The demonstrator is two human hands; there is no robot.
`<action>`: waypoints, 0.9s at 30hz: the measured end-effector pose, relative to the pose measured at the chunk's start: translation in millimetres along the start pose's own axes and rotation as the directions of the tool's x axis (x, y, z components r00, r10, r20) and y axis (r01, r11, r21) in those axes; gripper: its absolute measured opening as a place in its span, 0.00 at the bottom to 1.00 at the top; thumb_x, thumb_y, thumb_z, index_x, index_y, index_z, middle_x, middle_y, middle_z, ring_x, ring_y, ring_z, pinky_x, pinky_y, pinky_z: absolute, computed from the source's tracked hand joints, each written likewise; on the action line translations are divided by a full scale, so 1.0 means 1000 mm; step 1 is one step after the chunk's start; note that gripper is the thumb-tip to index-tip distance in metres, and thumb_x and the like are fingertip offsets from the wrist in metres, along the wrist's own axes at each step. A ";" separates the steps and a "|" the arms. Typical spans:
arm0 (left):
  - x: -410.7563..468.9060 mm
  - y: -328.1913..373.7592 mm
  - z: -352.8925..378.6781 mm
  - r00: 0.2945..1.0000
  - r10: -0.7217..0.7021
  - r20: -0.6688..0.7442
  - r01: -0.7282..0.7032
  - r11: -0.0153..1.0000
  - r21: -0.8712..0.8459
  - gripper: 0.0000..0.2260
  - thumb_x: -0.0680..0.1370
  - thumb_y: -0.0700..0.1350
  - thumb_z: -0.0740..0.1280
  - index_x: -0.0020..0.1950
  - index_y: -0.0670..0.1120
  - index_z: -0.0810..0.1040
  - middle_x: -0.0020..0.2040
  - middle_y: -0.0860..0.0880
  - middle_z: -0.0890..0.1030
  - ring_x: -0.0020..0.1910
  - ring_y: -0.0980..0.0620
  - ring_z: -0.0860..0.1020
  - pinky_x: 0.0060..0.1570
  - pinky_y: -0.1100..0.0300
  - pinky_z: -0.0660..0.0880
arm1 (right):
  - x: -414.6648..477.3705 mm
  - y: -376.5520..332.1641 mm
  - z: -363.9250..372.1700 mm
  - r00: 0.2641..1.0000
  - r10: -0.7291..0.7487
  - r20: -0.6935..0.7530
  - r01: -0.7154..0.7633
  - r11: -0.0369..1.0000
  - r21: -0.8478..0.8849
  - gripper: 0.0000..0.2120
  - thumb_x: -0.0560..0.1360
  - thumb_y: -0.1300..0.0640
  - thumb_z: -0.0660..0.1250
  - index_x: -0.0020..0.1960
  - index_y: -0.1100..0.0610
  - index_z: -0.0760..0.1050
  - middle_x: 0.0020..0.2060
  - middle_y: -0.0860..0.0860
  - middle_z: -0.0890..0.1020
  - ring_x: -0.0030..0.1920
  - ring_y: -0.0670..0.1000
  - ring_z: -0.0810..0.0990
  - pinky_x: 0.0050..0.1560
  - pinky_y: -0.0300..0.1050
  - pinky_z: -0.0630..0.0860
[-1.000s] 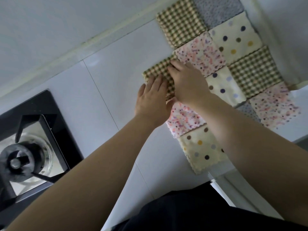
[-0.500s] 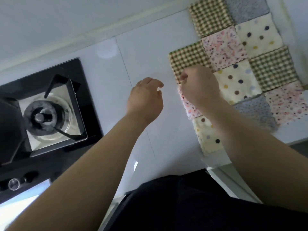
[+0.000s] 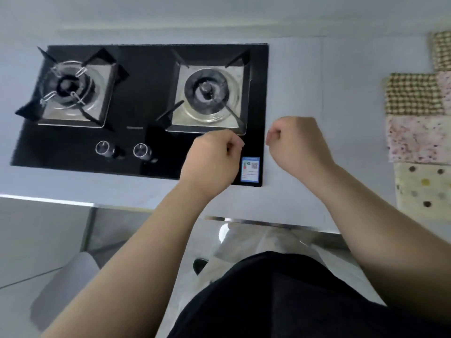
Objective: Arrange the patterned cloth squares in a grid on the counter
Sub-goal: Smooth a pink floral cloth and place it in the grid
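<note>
The cloth squares lie flat on the white counter [image 3: 317,76] at the far right edge of the view: a brown checked square [image 3: 412,93], a pink speckled square [image 3: 417,139] below it, a cream polka-dot square [image 3: 422,189] nearest me, and part of another checked square [image 3: 441,50] at the top right. The rest of the grid is out of frame. My left hand [image 3: 212,157] hovers over the stove's front right corner, fingers curled, holding nothing. My right hand [image 3: 296,145] hovers above the bare counter left of the cloths, fingers curled into a loose fist, also holding nothing.
A black glass gas stove [image 3: 146,93] with two burners and two knobs [image 3: 122,150] fills the left and middle of the counter. A blue label [image 3: 250,169] sits at its front right corner. The counter's metal front edge [image 3: 268,222] runs below my hands.
Both hands have left the cloths and drawn back to the left, now curled and holding nothing. The view has swung left, so the stove fills the frame and the grid sits at the right edge.
</note>
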State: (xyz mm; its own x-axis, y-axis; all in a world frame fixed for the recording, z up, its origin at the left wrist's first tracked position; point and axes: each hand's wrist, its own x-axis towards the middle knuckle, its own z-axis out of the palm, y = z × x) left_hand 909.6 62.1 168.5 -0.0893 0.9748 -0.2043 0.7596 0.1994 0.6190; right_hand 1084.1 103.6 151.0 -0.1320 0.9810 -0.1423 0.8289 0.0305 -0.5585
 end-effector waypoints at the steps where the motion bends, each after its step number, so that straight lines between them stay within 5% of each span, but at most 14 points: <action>1: -0.016 -0.019 -0.018 1.000 -0.003 -0.020 0.003 1.000 -0.005 0.08 0.80 0.44 0.65 0.50 0.52 0.84 0.39 0.60 0.79 0.38 0.60 0.76 0.43 0.63 0.75 | -0.011 -0.024 0.012 0.999 -0.036 -0.010 0.036 0.999 0.005 0.15 0.73 0.65 0.58 0.41 0.56 0.83 0.38 0.55 0.83 0.38 0.57 0.80 0.39 0.48 0.79; 5: -0.079 -0.102 -0.094 0.994 -0.034 -0.107 0.032 0.999 -0.029 0.08 0.80 0.44 0.65 0.51 0.52 0.84 0.39 0.61 0.79 0.35 0.61 0.76 0.39 0.65 0.75 | -0.055 -0.126 0.064 0.985 -0.169 -0.021 0.169 0.985 0.025 0.15 0.74 0.67 0.59 0.39 0.56 0.84 0.35 0.53 0.83 0.35 0.53 0.79 0.35 0.43 0.75; 13: -0.167 -0.238 -0.221 0.907 -0.281 -0.312 0.253 0.959 -0.130 0.08 0.82 0.46 0.63 0.52 0.54 0.82 0.48 0.60 0.81 0.42 0.60 0.78 0.37 0.70 0.67 | -0.102 -0.316 0.158 0.906 -0.382 0.183 0.385 0.923 0.022 0.15 0.75 0.64 0.59 0.40 0.53 0.82 0.34 0.49 0.82 0.34 0.51 0.80 0.34 0.55 0.81; 27: -0.132 -0.427 -0.360 0.729 -0.524 -0.440 0.455 0.852 -0.261 0.09 0.80 0.45 0.63 0.49 0.54 0.83 0.43 0.59 0.82 0.38 0.60 0.79 0.35 0.65 0.71 | -0.019 -0.532 0.290 0.706 -0.565 0.427 0.593 0.801 0.081 0.14 0.77 0.64 0.60 0.42 0.56 0.83 0.34 0.48 0.81 0.36 0.50 0.80 0.38 0.48 0.80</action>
State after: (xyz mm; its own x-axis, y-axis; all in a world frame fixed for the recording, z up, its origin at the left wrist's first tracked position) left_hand 364.5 -116.2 204.3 -0.7470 0.6500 -0.1396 0.4382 0.6392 0.6319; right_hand 488.0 12.8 213.6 -0.7939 0.5932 -0.1335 0.5418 0.5905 -0.5982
